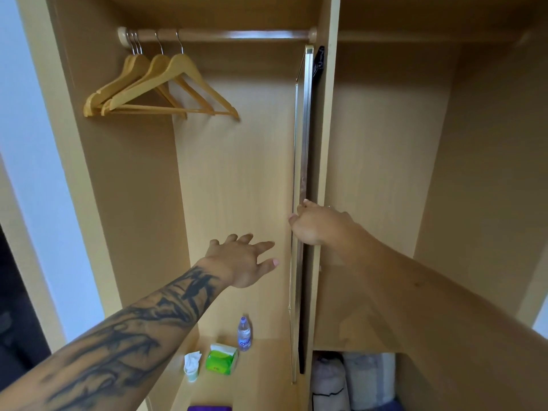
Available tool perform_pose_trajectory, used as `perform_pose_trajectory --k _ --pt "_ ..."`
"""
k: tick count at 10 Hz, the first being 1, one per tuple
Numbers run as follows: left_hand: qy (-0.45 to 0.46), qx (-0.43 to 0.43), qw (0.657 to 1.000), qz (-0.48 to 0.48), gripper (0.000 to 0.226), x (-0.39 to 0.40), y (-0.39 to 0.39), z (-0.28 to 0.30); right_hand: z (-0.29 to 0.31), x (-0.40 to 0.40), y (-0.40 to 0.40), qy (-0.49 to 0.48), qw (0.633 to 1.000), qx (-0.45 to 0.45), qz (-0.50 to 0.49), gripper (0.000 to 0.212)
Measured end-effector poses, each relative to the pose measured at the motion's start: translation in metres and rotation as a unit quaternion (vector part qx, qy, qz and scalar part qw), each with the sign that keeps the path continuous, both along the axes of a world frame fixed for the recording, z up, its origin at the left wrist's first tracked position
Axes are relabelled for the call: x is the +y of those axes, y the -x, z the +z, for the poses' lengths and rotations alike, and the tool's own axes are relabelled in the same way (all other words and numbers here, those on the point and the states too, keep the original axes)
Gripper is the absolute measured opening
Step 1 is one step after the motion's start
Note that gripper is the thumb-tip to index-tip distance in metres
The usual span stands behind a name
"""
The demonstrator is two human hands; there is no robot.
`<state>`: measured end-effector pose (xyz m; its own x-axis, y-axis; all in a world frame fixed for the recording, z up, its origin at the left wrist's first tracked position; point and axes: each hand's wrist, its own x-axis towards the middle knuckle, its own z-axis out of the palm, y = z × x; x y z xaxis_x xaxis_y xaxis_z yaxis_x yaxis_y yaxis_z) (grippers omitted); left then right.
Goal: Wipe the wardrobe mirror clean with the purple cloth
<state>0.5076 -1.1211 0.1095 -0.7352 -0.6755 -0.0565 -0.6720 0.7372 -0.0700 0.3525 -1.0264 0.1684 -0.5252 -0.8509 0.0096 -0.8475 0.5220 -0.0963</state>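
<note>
Light brown wooden panels form an open wardrobe (237, 188) that fills the view, with a pale wall at the left edge. Against the middle partition stands a tall, thin mirror in a metal frame (302, 161), seen edge-on, so its glass face is not visible. The right hand (315, 223) grips this frame about halfway up: the fingertips (299, 210) curl around the front edge and the thumb lies at the near side. The left hand (243, 261) is in the air just left of the mirror, near it but apart, with its fingers spread wide and holding nothing; the forearm carries dark tattoos.

The flat folded purple cloth (209, 408) lies on the wardrobe floor at the very bottom of the view, well below both hands and touched by neither. Only its top strip is visible.

Farther back on the same floor stand a small clear plastic water bottle with a blue label (244, 333), a green and white tissue pack (222, 358) and a small pale cup stuffed with white tissue (192, 366). Above, several wooden clothes hangers (160, 90) hang from a brown rail (225, 34). In the right compartment, low down, lie folded pale fabrics (364, 378).
</note>
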Motion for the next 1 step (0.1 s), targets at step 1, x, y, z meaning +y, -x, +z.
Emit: perform_pose_trajectory --k 1 --pt "-0.004 -0.007 1.0 -0.006 0.068 0.0109 -0.0112 -0.0002 -0.0113 0.0205 -0.0148 0.002 1.0 -0.008 0.007 0.056"
